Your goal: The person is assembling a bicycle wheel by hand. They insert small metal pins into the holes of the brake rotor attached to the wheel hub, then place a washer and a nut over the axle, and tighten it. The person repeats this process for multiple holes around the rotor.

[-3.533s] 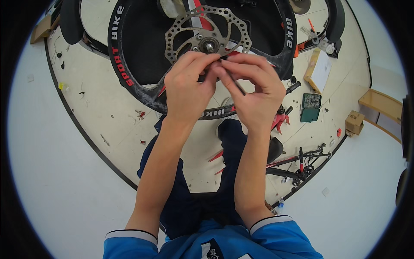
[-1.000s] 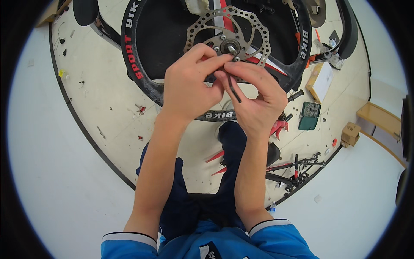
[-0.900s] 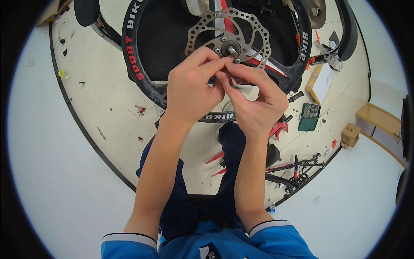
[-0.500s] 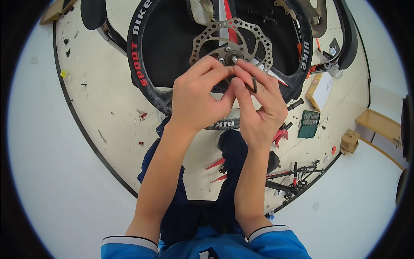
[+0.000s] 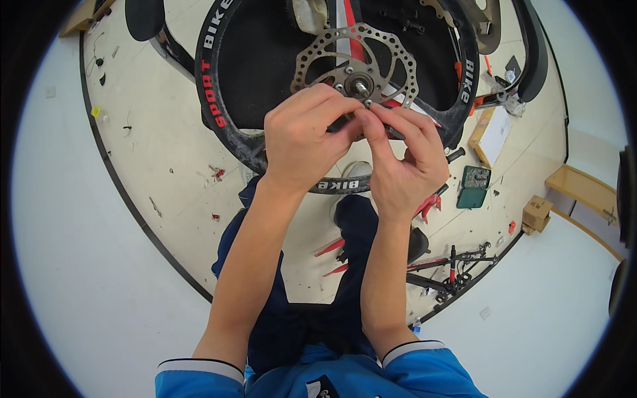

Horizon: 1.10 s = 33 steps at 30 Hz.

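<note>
A metal disc brake rotor (image 5: pixel 302 65) lies against the hub of a black bicycle wheel (image 5: pixel 207 86). The axle end (image 5: pixel 361 87) stands up at its centre, ringed by bolts. My left hand (image 5: pixel 302 136) is closed at the hub's near edge, thumb and fingertips pinched together. My right hand (image 5: pixel 408 152) meets it there, thumb and forefinger pressed together beside a small bolt head (image 5: pixel 368 103). Whatever sits between the fingertips is too small and covered to name. The hands hide the near part of the rotor.
Beneath the wheel is a black chair with armrests (image 5: pixel 146 23) on both sides. On the floor to the right are a green case (image 5: pixel 472 198) of small parts, a flat box (image 5: pixel 490 136) and a black bicycle frame (image 5: pixel 458 275). Small parts lie scattered at left.
The bent hex key that showed in my right hand is no longer visible. My right fingers have shifted slightly down and right, uncovering more of the axle. My left hand has hardly moved.
</note>
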Tool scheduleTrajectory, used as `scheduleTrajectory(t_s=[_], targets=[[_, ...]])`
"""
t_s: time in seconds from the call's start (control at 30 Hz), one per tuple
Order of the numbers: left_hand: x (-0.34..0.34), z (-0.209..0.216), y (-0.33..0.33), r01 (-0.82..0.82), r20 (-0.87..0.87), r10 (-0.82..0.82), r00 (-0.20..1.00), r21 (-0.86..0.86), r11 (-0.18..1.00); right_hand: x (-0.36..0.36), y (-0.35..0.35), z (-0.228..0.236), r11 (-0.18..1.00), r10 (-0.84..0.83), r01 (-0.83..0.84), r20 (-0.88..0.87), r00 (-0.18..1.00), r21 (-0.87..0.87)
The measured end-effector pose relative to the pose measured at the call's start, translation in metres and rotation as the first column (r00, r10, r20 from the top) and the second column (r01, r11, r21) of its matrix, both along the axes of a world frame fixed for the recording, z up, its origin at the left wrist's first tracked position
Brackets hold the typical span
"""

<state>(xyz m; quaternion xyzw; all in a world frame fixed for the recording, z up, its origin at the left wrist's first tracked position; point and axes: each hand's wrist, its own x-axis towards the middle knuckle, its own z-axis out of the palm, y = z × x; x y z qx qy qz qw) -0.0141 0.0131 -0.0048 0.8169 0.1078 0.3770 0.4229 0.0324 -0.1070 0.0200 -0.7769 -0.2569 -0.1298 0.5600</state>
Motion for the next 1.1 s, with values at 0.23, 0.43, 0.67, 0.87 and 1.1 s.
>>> scheduleTrajectory(t_s=[0.23, 0.43, 0.67, 0.87, 1.1], targets=[[-0.002, 0.002, 0.01, 0.072, 0.005, -0.072, 0.997, 0.007, 0.997, -0.007, 0.001, 0.01, 0.998, -0.06, 0.06, 0.014, 0.998, -0.009], [-0.01, 0.012, 0.031, 0.005, -0.067, -0.004, 0.998, 0.022, 1.0, -0.01, 0.006, 0.004, 0.997, -0.056, 0.052, 0.078, 0.995, 0.052], [-0.008, 0.008, 0.026, 0.053, -0.097, -0.055, 0.994, -0.024, 0.998, -0.012, 0.013, 0.002, 1.0, -0.008, 0.006, 0.089, 0.996, 0.024], [-0.006, 0.006, 0.024, 0.047, -0.106, -0.054, 0.993, -0.063, 0.997, -0.01, 0.017, 0.004, 0.999, 0.024, -0.015, 0.217, 0.976, -0.041], [-0.008, 0.007, 0.024, 0.044, -0.153, -0.053, 0.987, -0.061, 0.997, -0.01, 0.018, 0.005, 0.998, 0.04, -0.028, 0.234, 0.971, -0.057]])
